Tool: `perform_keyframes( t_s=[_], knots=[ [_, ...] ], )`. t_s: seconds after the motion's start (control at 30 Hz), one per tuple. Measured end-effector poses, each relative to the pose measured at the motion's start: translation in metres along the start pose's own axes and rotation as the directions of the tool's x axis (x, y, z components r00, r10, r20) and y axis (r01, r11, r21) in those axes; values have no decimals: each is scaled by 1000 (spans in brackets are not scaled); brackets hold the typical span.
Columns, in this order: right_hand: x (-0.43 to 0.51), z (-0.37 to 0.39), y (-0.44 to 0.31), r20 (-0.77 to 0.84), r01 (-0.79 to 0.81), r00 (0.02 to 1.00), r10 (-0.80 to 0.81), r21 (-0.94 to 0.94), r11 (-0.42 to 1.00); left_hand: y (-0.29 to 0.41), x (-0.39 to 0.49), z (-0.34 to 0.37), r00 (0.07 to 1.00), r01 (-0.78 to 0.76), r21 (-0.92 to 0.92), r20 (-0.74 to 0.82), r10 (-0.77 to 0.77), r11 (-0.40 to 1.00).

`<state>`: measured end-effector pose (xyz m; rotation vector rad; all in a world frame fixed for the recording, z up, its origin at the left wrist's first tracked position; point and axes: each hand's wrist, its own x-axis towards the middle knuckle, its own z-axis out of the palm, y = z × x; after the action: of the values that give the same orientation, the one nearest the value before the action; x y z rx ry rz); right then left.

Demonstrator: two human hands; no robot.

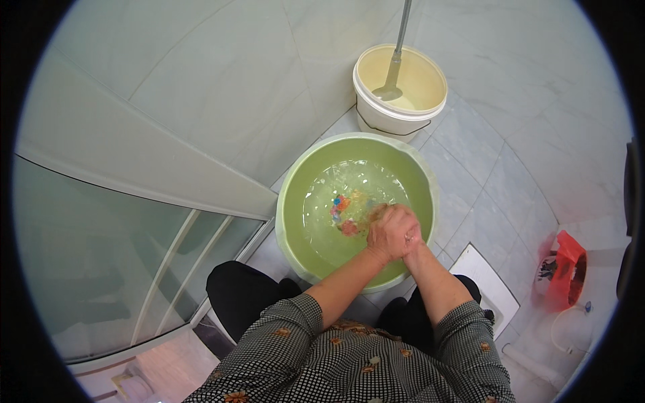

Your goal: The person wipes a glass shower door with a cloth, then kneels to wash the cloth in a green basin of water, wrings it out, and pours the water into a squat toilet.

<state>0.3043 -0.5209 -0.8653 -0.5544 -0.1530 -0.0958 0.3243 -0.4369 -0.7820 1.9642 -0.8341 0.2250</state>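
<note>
My left hand [384, 237] and my right hand [409, 232] are pressed together over the right side of a large green plastic basin [297, 247]. They are blurred and overlap, so whether anything lies between them cannot be seen. Water [327, 252] stands in the basin. Just left of my hands, a patch of bright colours [342, 203], blue, orange and pink, shows in the water; its kind cannot be told. A reddish patch [348, 227] lies below it.
Behind the basin stands a white plastic bucket [395, 113] with a wire handle and a handheld shower head [388, 93] inside. A glass shower panel [151, 242] is at left. At right are a white tray-like piece [486, 287] and a bin with a red plastic bag [564, 272].
</note>
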Motion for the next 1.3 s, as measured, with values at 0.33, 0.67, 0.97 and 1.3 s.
perform_keyframes(
  t_s=[0.33, 0.67, 0.97, 1.3],
  knots=[
    [10, 34, -18, -851, -652, 439, 289, -80, 754, -103, 7, -2, 914, 292, 232, 220, -342, 928],
    [-3, 24, -17, -854, -835, 346, 388, -92, 542, -165, -62, -25, 562, 610, 584, 159, -812, 536],
    [10, 7, -27, -695, -686, 388, 606, 221, 693, -91, -55, 62, 555, 799, -509, 423, -716, 320],
    [-6, 19, -33, -576, -256, 750, 326, 202, 945, 67, -23, -19, 939, 343, -160, 39, -341, 926]
  ],
)
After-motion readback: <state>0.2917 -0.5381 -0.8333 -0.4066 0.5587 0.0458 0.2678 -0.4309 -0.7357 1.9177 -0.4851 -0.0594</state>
